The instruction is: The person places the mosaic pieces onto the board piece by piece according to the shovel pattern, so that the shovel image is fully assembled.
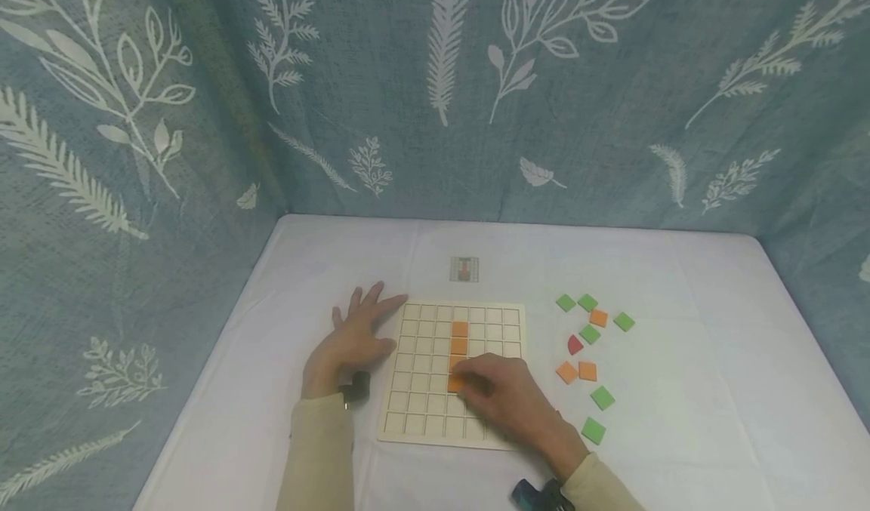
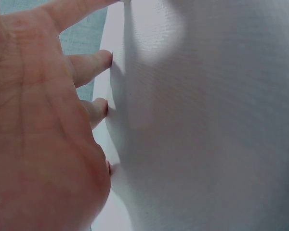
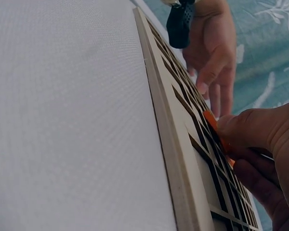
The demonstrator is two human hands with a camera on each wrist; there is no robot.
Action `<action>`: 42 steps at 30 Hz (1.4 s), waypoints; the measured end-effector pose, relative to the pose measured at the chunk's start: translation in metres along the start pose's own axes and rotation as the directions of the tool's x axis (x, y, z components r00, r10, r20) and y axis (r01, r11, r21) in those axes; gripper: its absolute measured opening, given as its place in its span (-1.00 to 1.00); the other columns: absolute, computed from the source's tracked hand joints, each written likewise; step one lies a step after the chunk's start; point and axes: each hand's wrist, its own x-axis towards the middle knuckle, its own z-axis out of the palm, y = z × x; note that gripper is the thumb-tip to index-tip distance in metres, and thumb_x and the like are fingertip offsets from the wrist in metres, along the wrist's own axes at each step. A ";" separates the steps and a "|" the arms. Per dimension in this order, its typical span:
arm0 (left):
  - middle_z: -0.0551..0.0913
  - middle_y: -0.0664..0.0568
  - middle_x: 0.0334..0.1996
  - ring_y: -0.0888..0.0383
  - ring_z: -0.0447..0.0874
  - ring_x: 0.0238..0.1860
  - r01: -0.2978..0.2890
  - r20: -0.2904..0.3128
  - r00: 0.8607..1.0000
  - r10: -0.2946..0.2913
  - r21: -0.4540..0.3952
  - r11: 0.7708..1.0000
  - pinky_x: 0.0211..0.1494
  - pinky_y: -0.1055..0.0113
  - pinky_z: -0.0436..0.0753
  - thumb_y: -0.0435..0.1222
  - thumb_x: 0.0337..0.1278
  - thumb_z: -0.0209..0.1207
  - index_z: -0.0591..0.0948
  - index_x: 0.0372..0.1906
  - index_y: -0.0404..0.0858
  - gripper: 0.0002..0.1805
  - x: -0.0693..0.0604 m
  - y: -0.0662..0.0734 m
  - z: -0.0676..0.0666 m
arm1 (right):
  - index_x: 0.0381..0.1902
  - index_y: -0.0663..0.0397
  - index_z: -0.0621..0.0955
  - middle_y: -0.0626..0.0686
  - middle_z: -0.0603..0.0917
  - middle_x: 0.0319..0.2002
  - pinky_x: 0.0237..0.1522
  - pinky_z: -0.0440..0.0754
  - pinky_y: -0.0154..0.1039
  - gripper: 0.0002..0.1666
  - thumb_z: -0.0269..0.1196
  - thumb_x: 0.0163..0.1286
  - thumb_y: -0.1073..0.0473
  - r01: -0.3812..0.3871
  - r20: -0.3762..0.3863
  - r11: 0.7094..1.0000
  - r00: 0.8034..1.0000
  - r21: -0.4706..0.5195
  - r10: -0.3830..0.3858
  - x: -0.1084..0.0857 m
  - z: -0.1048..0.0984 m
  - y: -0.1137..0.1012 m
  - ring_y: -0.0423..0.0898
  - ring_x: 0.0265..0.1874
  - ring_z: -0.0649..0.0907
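Note:
A pale wooden grid board (image 1: 416,404) lies on the white table. Several orange square tiles (image 1: 459,346) form a column in its middle cells. At the column's near end, my right hand (image 1: 510,394) pinches an orange tile (image 1: 454,383) between thumb and fingers, low against the grid. The right wrist view shows this orange tile (image 3: 210,118) by the thumb, partly hidden by it. My left hand (image 1: 350,341) rests with fingers spread at the board's left side, thumb and index finger reaching its edge. Its fingertips touch the tablecloth in the left wrist view.
Right of the board lie scattered green tiles (image 1: 602,398), loose orange tiles (image 1: 587,371) and a red rounded piece (image 1: 575,344). A small printed card (image 1: 464,269) with a grid pattern lies beyond the board. A patterned blue-green curtain (image 1: 408,103) hangs behind the table.

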 end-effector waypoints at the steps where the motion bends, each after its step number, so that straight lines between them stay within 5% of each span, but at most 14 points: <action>1: -0.16 -0.25 0.82 -0.39 -0.52 0.79 -0.003 -0.002 1.000 0.003 0.002 1.000 0.64 -0.56 -0.56 -0.36 0.18 0.28 0.36 0.71 -0.01 -0.08 0.000 0.000 0.000 | 0.02 -0.06 0.84 -0.15 0.89 -0.05 0.14 0.82 -0.18 -0.65 0.56 0.29 0.29 0.006 -0.004 1.000 1.000 -0.001 -0.006 0.000 0.000 0.000 -0.21 0.01 0.84; 31: -0.17 -0.26 0.82 -0.41 -0.51 0.79 -0.008 -0.001 1.000 0.008 0.006 1.000 0.63 -0.58 -0.55 -0.37 0.19 0.25 0.35 0.72 -0.03 -0.08 -0.001 0.001 -0.001 | 0.06 -0.03 0.83 -0.11 0.88 0.01 0.18 0.81 -0.16 -0.63 0.54 0.31 0.31 0.001 0.028 1.000 1.000 0.027 -0.002 0.003 -0.001 0.001 -0.20 0.04 0.82; 42: -0.17 -0.25 0.82 -0.39 -0.53 0.79 -0.013 0.001 1.000 0.013 -0.003 1.000 0.64 -0.55 -0.57 -0.37 0.22 0.26 0.34 0.72 -0.03 -0.09 0.000 0.000 0.000 | 0.04 -0.08 0.85 -0.19 0.90 -0.04 0.11 0.84 -0.13 -0.66 0.58 0.31 0.23 0.012 0.037 0.993 0.999 0.114 -0.016 0.009 -0.023 0.004 -0.24 -0.02 0.84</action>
